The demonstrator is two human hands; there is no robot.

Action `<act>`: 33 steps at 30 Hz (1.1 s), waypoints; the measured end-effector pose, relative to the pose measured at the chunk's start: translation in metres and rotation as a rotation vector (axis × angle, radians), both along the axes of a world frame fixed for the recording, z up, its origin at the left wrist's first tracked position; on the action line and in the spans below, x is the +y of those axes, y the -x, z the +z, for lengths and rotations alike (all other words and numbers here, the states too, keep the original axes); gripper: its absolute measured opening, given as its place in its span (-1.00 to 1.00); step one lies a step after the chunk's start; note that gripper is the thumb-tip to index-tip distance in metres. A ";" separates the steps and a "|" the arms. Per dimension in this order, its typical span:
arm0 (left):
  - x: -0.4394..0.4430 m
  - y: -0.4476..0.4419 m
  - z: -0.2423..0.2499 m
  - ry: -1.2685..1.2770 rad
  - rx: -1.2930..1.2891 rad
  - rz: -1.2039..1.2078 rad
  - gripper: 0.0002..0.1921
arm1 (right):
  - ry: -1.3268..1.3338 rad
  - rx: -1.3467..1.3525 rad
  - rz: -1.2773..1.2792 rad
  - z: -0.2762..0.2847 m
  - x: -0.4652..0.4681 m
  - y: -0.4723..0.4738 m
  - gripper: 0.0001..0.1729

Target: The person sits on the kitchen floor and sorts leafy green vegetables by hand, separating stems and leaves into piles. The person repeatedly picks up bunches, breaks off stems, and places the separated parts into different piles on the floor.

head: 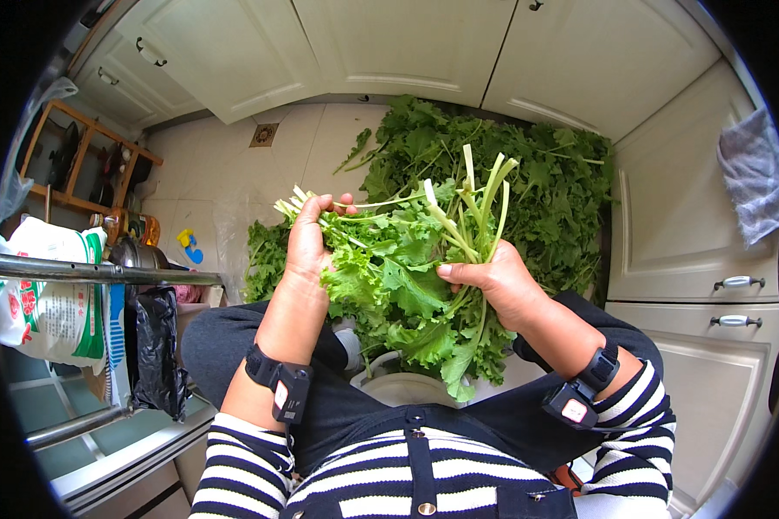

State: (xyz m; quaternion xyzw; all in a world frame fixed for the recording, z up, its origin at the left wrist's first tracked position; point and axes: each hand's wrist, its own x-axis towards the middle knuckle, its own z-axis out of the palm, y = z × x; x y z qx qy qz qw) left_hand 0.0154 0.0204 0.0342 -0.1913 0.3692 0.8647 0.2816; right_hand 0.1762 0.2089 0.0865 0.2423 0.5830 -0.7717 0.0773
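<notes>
My left hand [313,237] grips the pale cut stems of a bunch of leafy greens [363,250], whose frilly leaves spread to the right. In my right hand [509,279] is another bunch of leafy greens [474,214]; its thick stems point up and its leaves hang down. Between my hands the leaves of both bunches overlap, so where one ends I cannot tell. Directly beneath them, between my legs, is a pale round-rimmed container [402,388], partly covered by leaves. A large heap of the same greens [539,194] lies on the floor beyond my hands.
A smaller pile of greens [264,253] lies by my left wrist. White cabinets [402,45] stand ahead and right. To my left are a metal rail [104,271], a black plastic bag [156,350], a wooden rack [81,156] and a yellow-and-blue object [190,245] on the tiled floor.
</notes>
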 end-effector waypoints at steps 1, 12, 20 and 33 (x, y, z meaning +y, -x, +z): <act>0.000 0.001 0.000 0.011 -0.003 0.008 -0.91 | 0.007 -0.003 -0.006 0.000 0.001 0.000 -0.77; 0.000 0.000 0.007 0.042 0.113 0.001 -0.85 | 0.013 0.009 -0.037 -0.001 0.007 -0.003 -0.72; -0.001 0.000 0.014 -0.001 0.196 -0.039 -0.84 | 0.025 0.018 -0.048 0.000 0.014 -0.005 -0.72; -0.020 0.024 0.020 0.077 0.228 0.076 -0.80 | -0.110 -0.052 0.016 -0.001 0.031 -0.014 -0.63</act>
